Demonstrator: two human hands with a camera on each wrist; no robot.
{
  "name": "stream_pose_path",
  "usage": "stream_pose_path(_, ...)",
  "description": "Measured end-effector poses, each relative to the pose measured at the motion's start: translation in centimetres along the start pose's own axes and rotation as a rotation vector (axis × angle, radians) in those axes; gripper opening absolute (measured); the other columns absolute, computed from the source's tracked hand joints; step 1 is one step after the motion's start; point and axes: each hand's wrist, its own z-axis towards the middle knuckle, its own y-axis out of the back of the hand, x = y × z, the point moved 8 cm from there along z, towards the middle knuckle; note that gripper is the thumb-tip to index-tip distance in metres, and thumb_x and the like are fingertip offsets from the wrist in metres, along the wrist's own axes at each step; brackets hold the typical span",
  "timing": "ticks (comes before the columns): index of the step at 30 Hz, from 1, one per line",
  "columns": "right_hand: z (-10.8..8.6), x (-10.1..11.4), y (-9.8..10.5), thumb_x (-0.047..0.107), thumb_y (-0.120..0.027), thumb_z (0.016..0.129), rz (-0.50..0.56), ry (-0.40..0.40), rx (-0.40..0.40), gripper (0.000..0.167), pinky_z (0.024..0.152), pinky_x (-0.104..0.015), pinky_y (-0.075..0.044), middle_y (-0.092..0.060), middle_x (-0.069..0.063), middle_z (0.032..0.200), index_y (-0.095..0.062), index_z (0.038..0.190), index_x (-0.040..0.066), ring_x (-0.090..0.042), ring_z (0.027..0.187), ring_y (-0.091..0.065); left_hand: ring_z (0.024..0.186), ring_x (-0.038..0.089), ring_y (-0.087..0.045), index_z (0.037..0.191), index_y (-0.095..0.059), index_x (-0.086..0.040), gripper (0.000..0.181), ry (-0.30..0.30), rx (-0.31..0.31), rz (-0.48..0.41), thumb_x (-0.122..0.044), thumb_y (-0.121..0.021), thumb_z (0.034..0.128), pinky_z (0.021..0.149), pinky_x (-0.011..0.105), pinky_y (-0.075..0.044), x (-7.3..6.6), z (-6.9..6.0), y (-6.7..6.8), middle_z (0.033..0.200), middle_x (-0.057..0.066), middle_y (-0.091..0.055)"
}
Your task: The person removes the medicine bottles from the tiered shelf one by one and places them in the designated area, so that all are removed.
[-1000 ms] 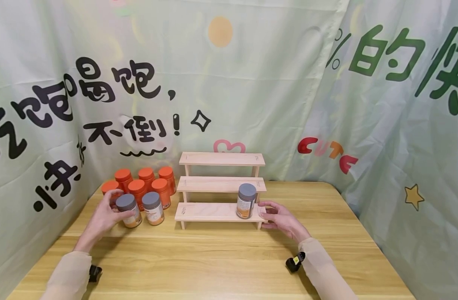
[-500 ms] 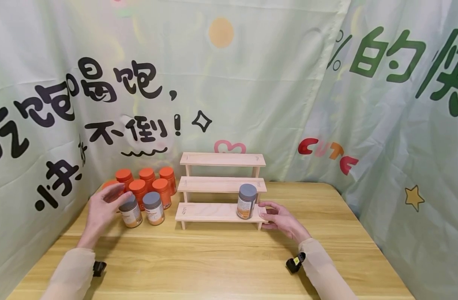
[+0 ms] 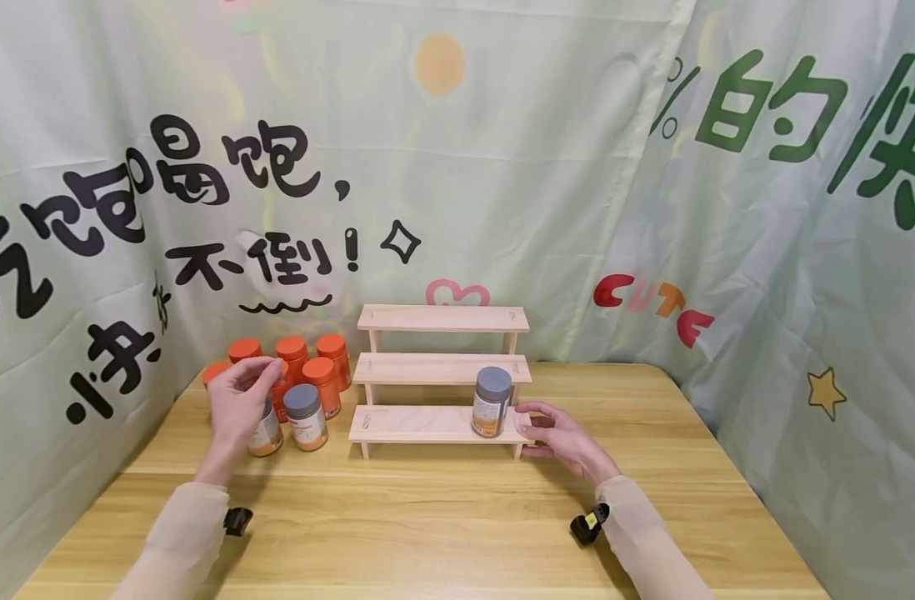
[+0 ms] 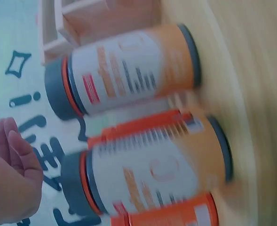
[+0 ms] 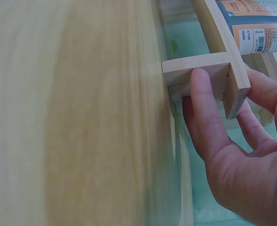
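Note:
My left hand [image 3: 236,408] hovers above the left of two grey-lidded supplement jars [image 3: 266,437], its fingers loosely bent and holding nothing. In the left wrist view this hand [image 4: 13,183] is apart from that jar's lid. The second grey-lidded jar [image 3: 308,427] stands just to the right. A third grey-lidded jar [image 3: 491,410] is upright near the right end of the bottom step of a three-tier wooden display shelf [image 3: 420,423]. My right hand [image 3: 566,437] grips the right end of that step. Its fingers and thumb [image 5: 201,101] span the board and leg in the right wrist view.
Several orange jars [image 3: 322,387] stand in a group behind the two grey-lidded ones, at the back left of the wooden table [image 3: 397,525]. A printed curtain [image 3: 540,208] hangs close behind the shelf and along both sides.
The left hand has let go of the left grey-lidded jar, lifted, and shifted right over it. My right hand keeps its hold on the shelf. The jars stand where they were.

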Motion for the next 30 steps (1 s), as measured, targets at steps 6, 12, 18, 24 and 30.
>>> stream_pose_path(6,0.0,0.2,-0.1,0.009,-0.062,0.096,0.003,0.004,0.0,0.049,0.088,-0.042,-0.057,-0.05,-0.018,0.122,-0.045,0.14,0.001,-0.019,0.096,-0.063,0.064,0.01,-0.065,0.103,-0.069,0.002,0.027,0.15,0.089,-0.111,-0.02,-0.075,0.0874,0.055,0.019,-0.051,2.0,0.2,-2.6,0.072,-0.004,-0.07)
stream_pose_path(12,0.0,0.1,-0.1,0.009,-0.062,0.096,0.003,0.008,0.005,0.048,0.089,-0.043,-0.057,-0.05,-0.018,0.122,-0.045,0.14,0.001,-0.018,0.096,-0.063,0.063,0.01,-0.064,0.107,-0.066,0.003,0.032,0.266,0.158,-0.13,-0.024,-0.072,0.0898,0.053,0.022,-0.048,2.4,-0.4,-5.0,0.072,-0.004,-0.069)
stream_pose_path(18,0.0,-0.1,-0.1,0.01,-0.063,0.096,0.0,0.002,0.007,0.048,0.088,-0.041,-0.058,-0.05,-0.018,0.122,-0.045,0.14,0.003,-0.019,0.096,-0.062,0.06,0.01,-0.065,0.099,-0.069,-0.004,0.022,0.29,0.177,-0.159,-0.023,-0.073,0.0894,0.049,0.021,-0.048,2.4,-1.3,-7.3,0.069,-0.002,-0.07)
stream_pose_path(24,-0.2,0.2,-0.1,0.012,-0.064,0.095,-0.003,0.011,0.017,0.049,0.088,-0.041,-0.057,-0.049,-0.018,0.123,-0.045,0.139,0.002,-0.019,0.097,-0.063,0.056,0.01,-0.062,0.094,-0.068,-0.003,0.015,0.269,0.201,-0.193,-0.017,-0.072,0.0902,0.044,0.018,-0.043,2.5,-2.0,-9.9,0.065,-0.001,-0.067)
stream_pose_path(30,-0.3,0.2,0.0,0.01,-0.063,0.095,-0.009,0.004,0.01,0.048,0.088,-0.041,-0.057,-0.049,-0.019,0.124,-0.046,0.139,0.002,-0.019,0.097,-0.063,0.057,0.012,-0.06,0.097,-0.067,0.0,0.018,0.276,0.259,-0.189,-0.016,-0.072,0.0901,0.048,0.019,-0.042,2.7,-3.0,-12.4,0.066,0.003,-0.066)
